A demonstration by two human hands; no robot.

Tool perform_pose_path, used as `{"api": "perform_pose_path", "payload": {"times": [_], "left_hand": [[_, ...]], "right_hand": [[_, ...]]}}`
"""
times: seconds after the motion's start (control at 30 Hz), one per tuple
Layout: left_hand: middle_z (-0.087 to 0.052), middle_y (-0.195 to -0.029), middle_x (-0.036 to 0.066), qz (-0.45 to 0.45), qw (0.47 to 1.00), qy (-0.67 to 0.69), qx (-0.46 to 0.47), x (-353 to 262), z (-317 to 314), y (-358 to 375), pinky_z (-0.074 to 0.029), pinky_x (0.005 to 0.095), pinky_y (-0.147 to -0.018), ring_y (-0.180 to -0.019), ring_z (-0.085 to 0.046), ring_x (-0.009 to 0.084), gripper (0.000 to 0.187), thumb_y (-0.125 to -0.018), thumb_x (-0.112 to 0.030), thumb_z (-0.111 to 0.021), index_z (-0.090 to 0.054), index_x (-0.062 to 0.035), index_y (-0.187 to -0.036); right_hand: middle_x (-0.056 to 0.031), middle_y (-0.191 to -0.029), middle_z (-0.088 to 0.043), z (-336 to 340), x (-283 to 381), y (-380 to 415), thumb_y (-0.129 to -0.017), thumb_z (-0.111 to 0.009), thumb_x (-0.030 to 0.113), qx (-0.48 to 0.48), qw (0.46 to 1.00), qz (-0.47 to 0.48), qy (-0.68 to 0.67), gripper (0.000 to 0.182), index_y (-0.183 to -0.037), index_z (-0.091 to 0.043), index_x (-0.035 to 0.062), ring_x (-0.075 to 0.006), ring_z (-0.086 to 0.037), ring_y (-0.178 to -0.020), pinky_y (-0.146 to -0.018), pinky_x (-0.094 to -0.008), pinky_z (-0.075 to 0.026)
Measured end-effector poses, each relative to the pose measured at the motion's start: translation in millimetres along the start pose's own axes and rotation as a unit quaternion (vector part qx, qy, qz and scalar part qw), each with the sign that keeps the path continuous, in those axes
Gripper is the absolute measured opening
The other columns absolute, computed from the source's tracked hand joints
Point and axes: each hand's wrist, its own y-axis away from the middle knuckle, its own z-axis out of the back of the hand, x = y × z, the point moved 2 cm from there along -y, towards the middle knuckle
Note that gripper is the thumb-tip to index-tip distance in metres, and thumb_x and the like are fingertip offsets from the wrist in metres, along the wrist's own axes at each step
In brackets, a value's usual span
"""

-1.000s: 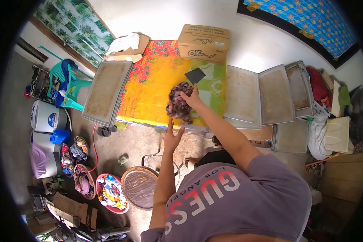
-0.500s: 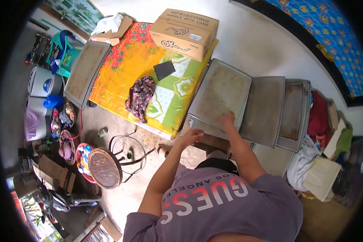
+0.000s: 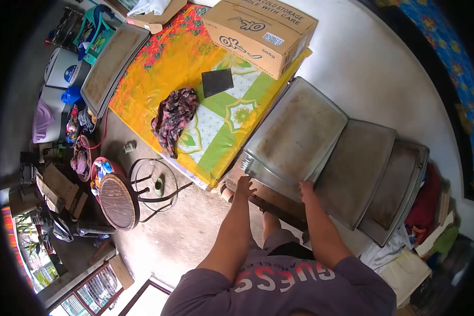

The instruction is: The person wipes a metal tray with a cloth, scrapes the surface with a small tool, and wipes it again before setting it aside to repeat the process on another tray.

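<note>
Several large, stained metal baking trays lie overlapping in front of me, the nearest stack topped by a pale, worn tray (image 3: 299,129). My left hand (image 3: 244,188) is just below the near left corner of that stack, fingers apart and holding nothing. At the stack's near right corner, my right hand (image 3: 307,191) has its fingers stretched to the rim. To the right, a darker baking tray (image 3: 357,171) partly covers another brown-stained tray (image 3: 392,192). A wooden support (image 3: 280,203) shows under the near edge of the stack.
Left of the trays, a table with a patterned cover (image 3: 221,142) bears a cardboard box (image 3: 260,39), a dark square (image 3: 217,82) and a crumpled floral cloth (image 3: 175,118). More trays (image 3: 113,68) lean at its far left. A round-topped stool (image 3: 119,201) stands on the floor.
My right hand has drawn back from the tray's top surface to its near edge. My left hand stays by the near left corner. The whole view has shifted and turned slightly.
</note>
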Motion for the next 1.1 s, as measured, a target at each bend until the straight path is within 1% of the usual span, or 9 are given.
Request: {"api": "perform_pose_path", "payload": {"times": [0.23, 0.33, 0.43, 0.47, 0.53, 0.63, 0.73, 0.93, 1.1], "left_hand": [[-0.054, -0.098, 0.004, 0.018, 0.999, 0.049, 0.015, 3, -5, -15, -0.046, 0.0538, -0.081, -0.096, -0.052, 0.0231, 0.023, -0.089, -0.024, -0.059, -0.056, -0.0121, -0.108], [-0.055, -0.09, 0.005, 0.008, 1.0, -0.008, 0.013, 0, -11, 4, -0.051, 0.0444, -0.069, -0.078, -0.054, 0.0202, 0.023, -0.089, -0.022, -0.06, -0.055, -0.0096, -0.108], [-0.057, -0.09, 0.007, -0.045, 0.997, -0.069, 0.01, -1, -16, 32, -0.054, 0.0384, -0.059, -0.071, -0.057, 0.0196, 0.025, -0.09, -0.018, -0.06, -0.052, -0.0072, -0.111], [-0.058, -0.09, 0.008, -0.069, 0.993, -0.091, 0.008, -2, -18, 48, -0.055, 0.0364, -0.056, -0.069, -0.058, 0.0194, 0.026, -0.09, -0.016, -0.06, -0.051, -0.0063, -0.112], [-0.059, -0.091, 0.009, -0.083, 0.992, -0.088, 0.031, 0, -21, 74, -0.057, 0.0365, -0.055, -0.069, -0.061, 0.0204, 0.027, -0.09, -0.013, -0.06, -0.05, -0.0053, -0.114], [-0.062, -0.094, 0.013, -0.092, 0.99, -0.056, 0.089, 6, -19, 108, -0.059, 0.0377, -0.06, -0.072, -0.066, 0.0247, 0.032, -0.09, -0.009, -0.058, -0.047, -0.0014, -0.119], [-0.062, -0.1, 0.016, -0.108, 0.984, 0.007, 0.141, 8, -16, 139, -0.059, 0.0396, -0.063, -0.076, -0.067, 0.0278, 0.034, -0.09, -0.005, -0.055, -0.045, 0.0012, -0.121], [-0.059, -0.111, 0.019, -0.102, 0.969, 0.08, 0.21, 8, -2, 183, -0.06, 0.0465, -0.071, -0.087, -0.066, 0.0333, 0.036, -0.087, 0.003, -0.047, -0.045, 0.0022, -0.123], [-0.06, -0.113, 0.018, -0.082, 0.958, 0.099, 0.256, 13, 7, 192, -0.06, 0.0488, -0.073, -0.095, -0.064, 0.0339, 0.04, -0.082, 0.005, -0.045, -0.047, 0.0022, -0.122]], "right_hand": [[-0.0132, -0.142, -0.036, -7, 6, -12, -0.087, -0.066, 0.031, -0.101, 0.987, -0.056, -0.108, 0.062, -0.139, -0.035, 0.0197, -0.034, -0.035, -0.13, -0.09, -0.058, -0.037], [-0.0143, -0.14, -0.041, 6, -43, -98, -0.086, -0.067, 0.037, -0.098, 0.983, 0.006, -0.158, 0.063, -0.138, -0.039, 0.0139, -0.0337, -0.039, -0.127, -0.09, -0.0582, -0.037], [-0.0149, -0.136, -0.047, 17, 0, -32, -0.085, -0.068, 0.044, -0.107, 0.975, 0.166, -0.102, 0.067, -0.135, -0.044, 0.0065, -0.034, -0.044, -0.123, -0.087, -0.0567, -0.039], [-0.0162, -0.13, -0.052, 24, 10, -20, -0.084, -0.068, 0.044, -0.113, 0.982, 0.125, -0.08, 0.066, -0.131, -0.048, 0.0014, -0.0332, -0.049, -0.118, -0.089, -0.0513, -0.041], [-0.0187, -0.118, -0.061, 39, 28, -3, -0.084, -0.07, 0.043, -0.124, 0.991, 0.044, -0.035, 0.065, -0.121, -0.055, -0.0088, -0.0316, -0.06, -0.107, -0.091, -0.0404, -0.045], [-0.0197, -0.124, -0.059, 50, 46, 24, -0.084, -0.068, 0.045, -0.089, 0.992, 0.091, -0.003, 0.065, -0.122, -0.057, -0.0067, -0.0335, -0.058, -0.109, -0.089, -0.0426, -0.045], [-0.0114, -0.107, -0.063, 62, 52, -8, -0.084, -0.068, 0.05, -0.059, 0.995, 0.076, 0.014, 0.06, -0.121, -0.056, 0.0048, -0.0302, -0.06, -0.092, -0.074, -0.0487, -0.049], [-0.0108, -0.095, -0.065, 72, 82, -12, -0.084, -0.069, 0.048, 0.047, 0.997, -0.01, -0.054, 0.051, -0.111, -0.059, 0.0058, -0.0287, -0.062, -0.076, -0.063, -0.0482, -0.05], [-0.0143, -0.099, -0.063, 64, 88, -64, -0.083, -0.07, 0.047, -0.129, 0.913, 0.339, 0.185, 0.059, -0.118, -0.056, 0.0017, -0.0297, -0.062, -0.092, -0.076, -0.0456, -0.049]]}}
